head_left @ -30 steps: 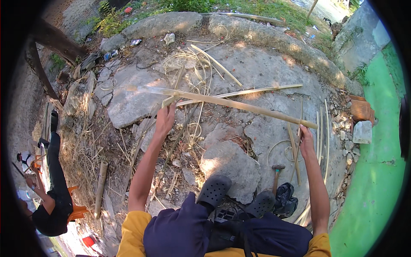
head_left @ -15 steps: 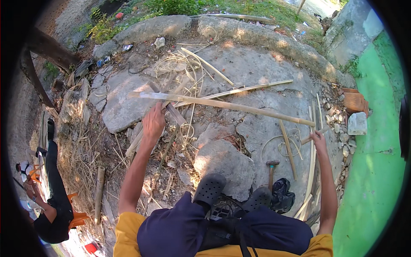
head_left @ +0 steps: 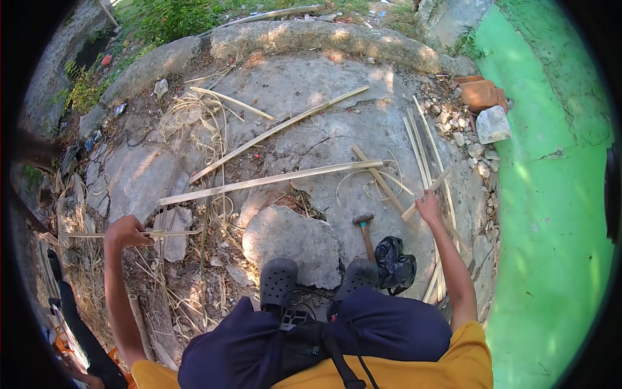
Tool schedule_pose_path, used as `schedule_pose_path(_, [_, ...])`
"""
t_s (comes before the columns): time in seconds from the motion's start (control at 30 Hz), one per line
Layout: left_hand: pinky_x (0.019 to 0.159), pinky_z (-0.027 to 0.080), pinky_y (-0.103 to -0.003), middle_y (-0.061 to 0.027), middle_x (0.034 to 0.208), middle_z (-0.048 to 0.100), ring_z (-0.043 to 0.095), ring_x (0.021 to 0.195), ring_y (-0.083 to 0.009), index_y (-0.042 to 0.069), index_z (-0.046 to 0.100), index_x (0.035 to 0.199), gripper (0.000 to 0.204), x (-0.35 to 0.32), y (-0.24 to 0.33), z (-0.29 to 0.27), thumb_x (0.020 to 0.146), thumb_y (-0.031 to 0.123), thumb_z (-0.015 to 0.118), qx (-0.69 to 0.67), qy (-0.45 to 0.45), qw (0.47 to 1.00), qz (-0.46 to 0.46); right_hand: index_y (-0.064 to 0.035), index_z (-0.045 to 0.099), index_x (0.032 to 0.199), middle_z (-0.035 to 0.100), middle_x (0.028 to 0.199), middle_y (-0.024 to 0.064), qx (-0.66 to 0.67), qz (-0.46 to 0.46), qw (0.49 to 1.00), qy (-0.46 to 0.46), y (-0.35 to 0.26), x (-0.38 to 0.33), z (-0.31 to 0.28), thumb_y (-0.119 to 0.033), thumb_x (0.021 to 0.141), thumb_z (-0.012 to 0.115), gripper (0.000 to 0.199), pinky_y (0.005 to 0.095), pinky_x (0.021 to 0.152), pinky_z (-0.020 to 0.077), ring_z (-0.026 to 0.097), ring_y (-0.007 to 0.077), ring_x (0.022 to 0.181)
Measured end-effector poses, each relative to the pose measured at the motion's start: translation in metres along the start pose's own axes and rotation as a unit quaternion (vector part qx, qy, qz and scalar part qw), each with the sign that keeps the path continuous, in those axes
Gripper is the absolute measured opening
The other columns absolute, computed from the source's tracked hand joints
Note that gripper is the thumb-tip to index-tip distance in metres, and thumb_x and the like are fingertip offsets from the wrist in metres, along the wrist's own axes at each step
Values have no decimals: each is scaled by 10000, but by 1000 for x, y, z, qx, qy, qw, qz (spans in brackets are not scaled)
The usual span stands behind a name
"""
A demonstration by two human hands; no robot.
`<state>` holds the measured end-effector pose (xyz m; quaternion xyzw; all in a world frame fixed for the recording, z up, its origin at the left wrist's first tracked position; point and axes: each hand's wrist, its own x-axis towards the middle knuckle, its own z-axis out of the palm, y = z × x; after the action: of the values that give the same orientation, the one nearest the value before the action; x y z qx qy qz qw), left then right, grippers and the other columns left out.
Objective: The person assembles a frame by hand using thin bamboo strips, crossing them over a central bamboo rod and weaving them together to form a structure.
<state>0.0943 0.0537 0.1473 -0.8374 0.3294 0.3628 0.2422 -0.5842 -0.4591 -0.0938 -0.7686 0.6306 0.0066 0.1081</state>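
Left hand (head_left: 126,232) has its fingers curled shut around a thin bamboo sliver (head_left: 170,233) that sticks out sideways toward the middle, lying across a small flat stone (head_left: 173,235) just beside the hand. Right hand (head_left: 429,207) is out on the other side with its fingers wrapped around the low end of a short bamboo stick (head_left: 429,191), which angles up and away to the right; it looks like a full grip, though the hand is small in the frame, so I can't tell how tight it is. The right hand sits right over a bundle of long split strips (head_left: 427,146) that run along the right side of the rock slab (head_left: 311,97). Between the two hands a long bamboo slat (head_left: 272,179) lies almost level across the slab, and a second long slat (head_left: 278,129) slants above it toward the upper right. A hammer (head_left: 365,228) with a wooden handle lies near the person's feet, which are in dark clogs (head_left: 278,280) resting against a big rounded stone (head_left: 291,236), and a crumpled black plastic bag (head_left: 394,260) sits just right of the hammer, touching or nearly touching it. Curly pale shavings (head_left: 194,120) are piled upper left on the slab. On the far right there's a pale angular rock (head_left: 494,123) next to something rust-orange (head_left: 483,94), and beyond that a bright green painted floor (head_left: 551,214). As for packages, only small bits of litter show at the upper left edge, too tiny to make out.
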Motion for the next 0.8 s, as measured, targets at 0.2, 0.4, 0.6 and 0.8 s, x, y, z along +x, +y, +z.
schedule_pose_path(0.2, [434,289,-241,58,567,459,361,464,-34,82,753,1016,414,-40,-35,-44,1027,465,596,-403,-47,912,66,-108,595,1309,578,1260,196,-97,72,992,19,-2,4,22,-338,864,721,517,545,978,433,585,386,1164])
schedule_pose_path(0.4, [446,193,-224,113,601,306,238,484,-10,92,644,1035,348,1,43,36,1097,387,470,-590,187,762,190,-49,648,1166,645,1080,178,32,-200,978,51,-55,-7,66,-167,825,754,377,496,924,483,622,388,1063])
schedule_pose_path(0.6, [553,302,-256,85,711,430,369,631,-49,84,690,1025,450,42,193,69,1044,508,541,-614,250,731,163,-8,632,1153,600,1105,206,55,-154,987,1,-31,-11,70,-150,874,687,318,485,885,500,616,412,1027])
schedule_pose_path(0.8, [510,271,-235,81,691,370,315,574,-40,64,600,1068,393,51,202,71,1087,436,476,-670,269,652,232,15,702,1009,619,885,166,168,-148,973,-49,-13,15,49,-202,909,578,269,419,744,500,627,322,813])
